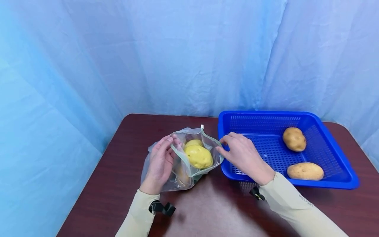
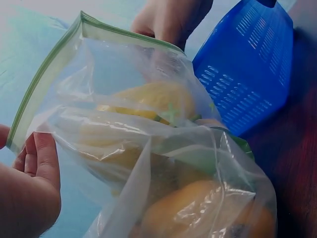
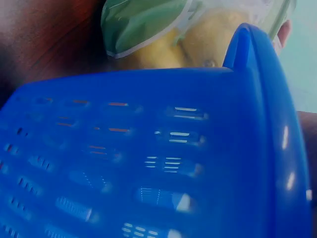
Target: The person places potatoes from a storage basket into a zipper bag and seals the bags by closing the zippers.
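A clear zip bag (image 1: 211, 142) with a pale green rim stands open-mouthed on the table. Inside it, a yellow potato (image 1: 199, 156) lies near the mouth, with more potatoes (image 2: 153, 101) showing through the plastic. My left hand (image 1: 160, 161) holds the bag's left rim between thumb and fingers; the left wrist view has the fingertips (image 2: 47, 156) against the plastic. At the opposite side of the mouth, my right hand (image 1: 245, 154) pinches the rim with thumb and forefinger, above the near left corner of a blue basket (image 1: 251, 140).
Two brown potatoes lie in the basket: a rounder potato (image 1: 294, 139) towards the back and a longer potato (image 1: 305, 171) by the front wall. The dark red table (image 1: 207, 210) ends at a pale blue curtain (image 1: 189, 59). The basket's wall fills most of the right wrist view.
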Motion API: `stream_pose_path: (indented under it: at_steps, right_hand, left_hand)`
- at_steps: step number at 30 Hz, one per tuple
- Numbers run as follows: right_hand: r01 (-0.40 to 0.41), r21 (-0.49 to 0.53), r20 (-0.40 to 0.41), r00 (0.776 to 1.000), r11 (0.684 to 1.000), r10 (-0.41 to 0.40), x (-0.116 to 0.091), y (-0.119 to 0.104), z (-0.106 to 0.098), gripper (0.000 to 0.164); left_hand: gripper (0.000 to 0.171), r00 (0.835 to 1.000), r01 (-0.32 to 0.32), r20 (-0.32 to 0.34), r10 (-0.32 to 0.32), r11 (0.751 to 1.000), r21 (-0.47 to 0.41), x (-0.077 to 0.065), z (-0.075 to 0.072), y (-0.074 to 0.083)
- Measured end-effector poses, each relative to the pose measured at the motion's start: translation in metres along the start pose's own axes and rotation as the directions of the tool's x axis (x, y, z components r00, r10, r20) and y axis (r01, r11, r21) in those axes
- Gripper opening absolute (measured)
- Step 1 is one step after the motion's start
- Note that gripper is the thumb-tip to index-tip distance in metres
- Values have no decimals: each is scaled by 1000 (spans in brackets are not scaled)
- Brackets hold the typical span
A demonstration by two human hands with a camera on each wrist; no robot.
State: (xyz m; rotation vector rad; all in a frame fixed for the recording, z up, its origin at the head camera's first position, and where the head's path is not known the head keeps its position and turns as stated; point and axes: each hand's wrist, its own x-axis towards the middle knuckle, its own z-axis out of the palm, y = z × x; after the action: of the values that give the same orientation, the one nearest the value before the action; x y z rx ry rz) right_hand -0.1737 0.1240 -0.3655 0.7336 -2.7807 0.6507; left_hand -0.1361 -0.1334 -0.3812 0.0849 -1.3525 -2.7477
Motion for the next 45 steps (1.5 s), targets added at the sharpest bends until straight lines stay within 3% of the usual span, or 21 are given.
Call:
stream_pose_path:
  at_steps: [4,11,18,22,25,29,37,45]
  right_hand:
    - [4,36,-11,1000,999,-3,1,1,-2,7]
    - [-44,204,-70,996,978,60,11,-6,-19,11]
    - [-104,398,-110,981,912,161,22,-19,-55,13]
    - [-106,468,-134,973,877,189,24,-22,-69,14]
    - [-124,471,-131,969,873,209,22,-20,-73,15]
    - [-164,447,-104,967,879,234,14,-7,-69,15]
    - [-174,446,-29,978,878,209,-3,8,-46,10]
    - [-181,382,43,983,906,178,-8,11,-43,16]
  left_hand:
    - [14,1000,6,16,-6,1000,-1,2,4,2]
    - [17,997,-46,66,44,998,32,14,20,23]
    - [17,978,-129,164,128,992,-6,27,51,54]
    - [17,966,-158,202,161,987,-29,29,65,60]
    - [17,968,-147,204,147,989,-17,29,67,55]
    - [19,978,-85,194,79,996,22,28,63,40]
    - [21,977,23,207,-48,993,120,15,49,13]
    - [19,981,44,186,-60,995,93,7,49,6]
